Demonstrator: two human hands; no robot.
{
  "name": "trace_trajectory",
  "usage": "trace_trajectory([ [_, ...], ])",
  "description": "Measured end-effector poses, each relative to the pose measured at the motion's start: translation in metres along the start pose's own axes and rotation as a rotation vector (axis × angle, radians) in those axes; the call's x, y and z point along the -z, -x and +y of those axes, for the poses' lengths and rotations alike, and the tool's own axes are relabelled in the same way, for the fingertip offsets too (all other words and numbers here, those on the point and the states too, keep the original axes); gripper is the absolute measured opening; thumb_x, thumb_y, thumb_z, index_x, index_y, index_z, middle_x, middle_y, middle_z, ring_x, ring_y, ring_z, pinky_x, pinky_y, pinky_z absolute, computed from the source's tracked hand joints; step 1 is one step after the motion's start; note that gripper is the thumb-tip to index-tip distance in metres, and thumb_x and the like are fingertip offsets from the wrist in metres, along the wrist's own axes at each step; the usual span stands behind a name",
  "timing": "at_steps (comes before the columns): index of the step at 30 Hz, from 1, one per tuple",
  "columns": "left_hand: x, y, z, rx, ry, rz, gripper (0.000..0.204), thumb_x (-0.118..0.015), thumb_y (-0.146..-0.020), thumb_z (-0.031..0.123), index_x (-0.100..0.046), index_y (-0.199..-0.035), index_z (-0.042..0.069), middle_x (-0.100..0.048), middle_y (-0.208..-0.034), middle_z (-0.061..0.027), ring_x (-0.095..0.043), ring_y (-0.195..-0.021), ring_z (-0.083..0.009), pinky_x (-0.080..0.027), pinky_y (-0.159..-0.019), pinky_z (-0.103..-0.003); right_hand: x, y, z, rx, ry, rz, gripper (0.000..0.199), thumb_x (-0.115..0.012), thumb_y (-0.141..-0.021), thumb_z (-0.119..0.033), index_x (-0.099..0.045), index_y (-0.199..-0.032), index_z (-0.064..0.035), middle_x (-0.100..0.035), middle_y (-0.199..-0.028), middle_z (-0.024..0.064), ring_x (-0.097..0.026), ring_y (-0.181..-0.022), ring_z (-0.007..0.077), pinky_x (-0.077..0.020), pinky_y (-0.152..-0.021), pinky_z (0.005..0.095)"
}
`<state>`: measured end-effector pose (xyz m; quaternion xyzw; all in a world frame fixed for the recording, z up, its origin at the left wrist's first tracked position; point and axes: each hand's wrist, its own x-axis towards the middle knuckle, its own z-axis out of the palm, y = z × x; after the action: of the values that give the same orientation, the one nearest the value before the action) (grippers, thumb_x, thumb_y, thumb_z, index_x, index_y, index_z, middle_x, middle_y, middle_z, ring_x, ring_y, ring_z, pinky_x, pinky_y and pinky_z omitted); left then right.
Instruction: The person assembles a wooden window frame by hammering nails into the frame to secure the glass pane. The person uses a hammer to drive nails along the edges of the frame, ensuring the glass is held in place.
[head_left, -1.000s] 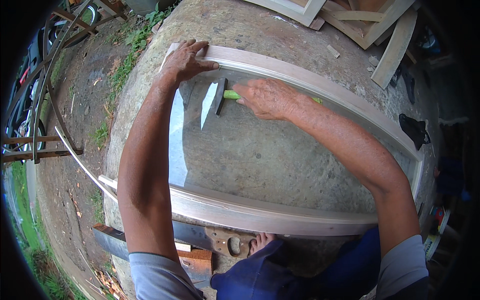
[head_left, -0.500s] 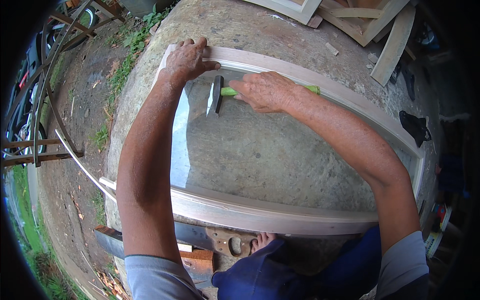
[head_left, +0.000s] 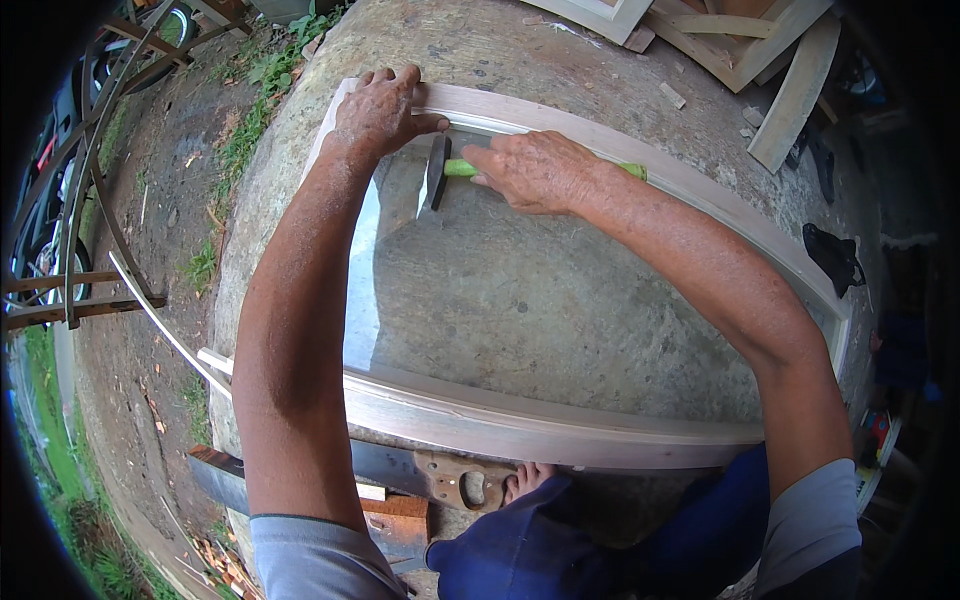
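A pale wooden window frame [head_left: 560, 430] lies on the concrete, with a clear glass pane [head_left: 520, 310] set in it. At the far left corner, my left hand [head_left: 375, 118] grips the frame's far rail, fingers over its outer side and thumb along the inner edge. My right hand [head_left: 540, 172] is closed round the green handle of a hammer [head_left: 437, 175]. The dark hammer head is over the pane, close to the far rail and just below my left thumb. Whether it touches the glass, I cannot tell. Any small nail or strip beneath my left thumb is too small to make out.
A handsaw [head_left: 440, 475] lies by my foot [head_left: 527, 480], near a wooden block [head_left: 395, 520]. Thin pale strips [head_left: 170, 325] stick out at left. More wooden frames [head_left: 720, 40] and a loose board [head_left: 795, 95] lie at far right, with a black cloth or bag [head_left: 832, 258] nearer.
The hammer has moved slightly away from me, closer to the far rail, along with my right hand. My left hand keeps its hold on the frame corner.
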<state>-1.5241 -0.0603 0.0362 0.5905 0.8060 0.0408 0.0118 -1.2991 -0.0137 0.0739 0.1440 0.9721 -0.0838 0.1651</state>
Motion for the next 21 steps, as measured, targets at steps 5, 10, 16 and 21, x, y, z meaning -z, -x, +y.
trace_trajectory([
  [5,-0.005,0.000,-0.002,-0.012,-0.005,0.020,0.083,-0.082,-0.075,0.066,-0.057,-0.138,0.018,-0.064,-0.132,-0.0185,-0.057,-0.132,-0.0384,-0.052,-0.103,-0.049,0.001,-0.003,0.000,0.028,-0.005,-0.088,0.032,-0.052,-0.108,-0.030,-0.059,-0.132,-0.0099,-0.070,-0.097,0.0137,-0.073,-0.093,0.0252,-0.0628,-0.080,0.0427],
  [10,-0.005,0.001,-0.003,-0.014,0.001,0.032,0.082,-0.082,-0.076,0.065,-0.057,-0.137,0.017,-0.065,-0.130,-0.0188,-0.057,-0.131,-0.0378,-0.053,-0.102,-0.049,0.001,-0.007,0.001,-0.019,-0.019,-0.010,0.029,-0.050,-0.109,-0.030,-0.060,-0.126,-0.0089,-0.070,-0.095,0.0135,-0.072,-0.093,0.0244,-0.0630,-0.080,0.0420],
  [16,-0.005,0.001,-0.007,-0.021,-0.001,-0.010,0.081,-0.081,-0.077,0.064,-0.057,-0.137,0.016,-0.065,-0.133,-0.0158,-0.058,-0.130,-0.0363,-0.051,-0.105,-0.048,-0.002,-0.008,-0.003,-0.058,-0.051,-0.006,0.027,-0.050,-0.109,-0.028,-0.059,-0.124,-0.0072,-0.068,-0.090,0.0142,-0.072,-0.090,0.0252,-0.0626,-0.076,0.0432],
  [21,-0.001,-0.005,-0.034,-0.083,0.180,-0.126,0.076,-0.077,-0.084,0.059,-0.056,-0.146,0.020,-0.062,-0.142,-0.0109,-0.056,-0.134,-0.0336,-0.049,-0.110,-0.046,0.000,0.001,-0.010,-0.063,-0.040,-0.026,0.028,-0.049,-0.109,-0.029,-0.058,-0.123,-0.0065,-0.067,-0.091,0.0147,-0.072,-0.090,0.0266,-0.0620,-0.076,0.0436],
])
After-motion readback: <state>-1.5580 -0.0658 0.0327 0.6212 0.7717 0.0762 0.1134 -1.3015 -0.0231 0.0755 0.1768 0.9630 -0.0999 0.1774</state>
